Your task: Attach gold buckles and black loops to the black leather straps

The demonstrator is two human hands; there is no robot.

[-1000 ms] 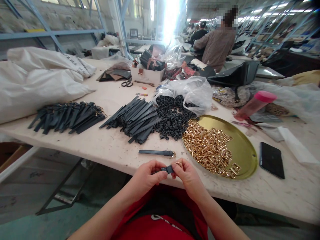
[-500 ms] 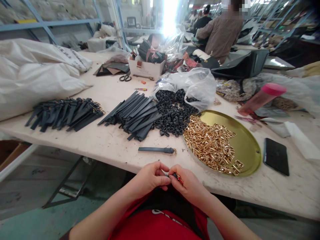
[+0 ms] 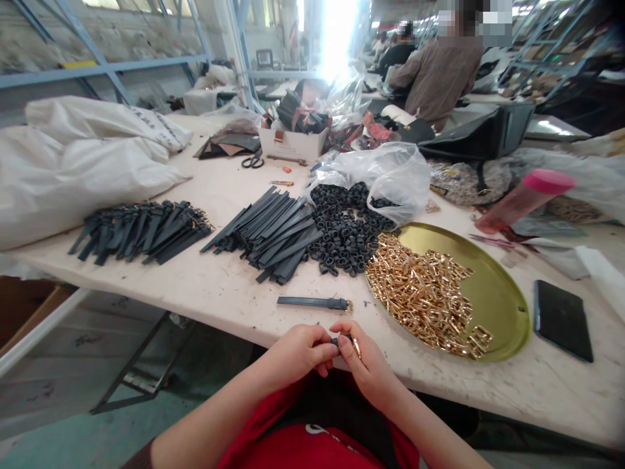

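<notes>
Near the table's front edge, my left hand [image 3: 305,348] pinches a small dark strap piece [image 3: 334,341], mostly hidden by the fingers. Right beside it, my right hand [image 3: 364,358] is closed on a gold buckle [image 3: 357,346] and the strap's other end. One dark strap with a buckle [image 3: 312,303] lies on the table just beyond my hands. Farther off are a pile of flat dark strips [image 3: 273,231], a heap of small black loops [image 3: 344,234] and a round gold tray [image 3: 502,312] bearing many gold buckles [image 3: 424,286].
Buckled straps [image 3: 141,228] lie at the left beside white sacks [image 3: 88,163]. Behind are scissors [image 3: 252,161], a white box [image 3: 293,143] and a clear plastic bag [image 3: 395,176]. At right are a phone [image 3: 562,319] and a pink-lidded bottle [image 3: 522,202]. A person [image 3: 439,78] is in the background.
The view has shifted, so the table's contents appear slightly lower and mostly farther right. My fingers have moved a little around the small piece and buckle.
</notes>
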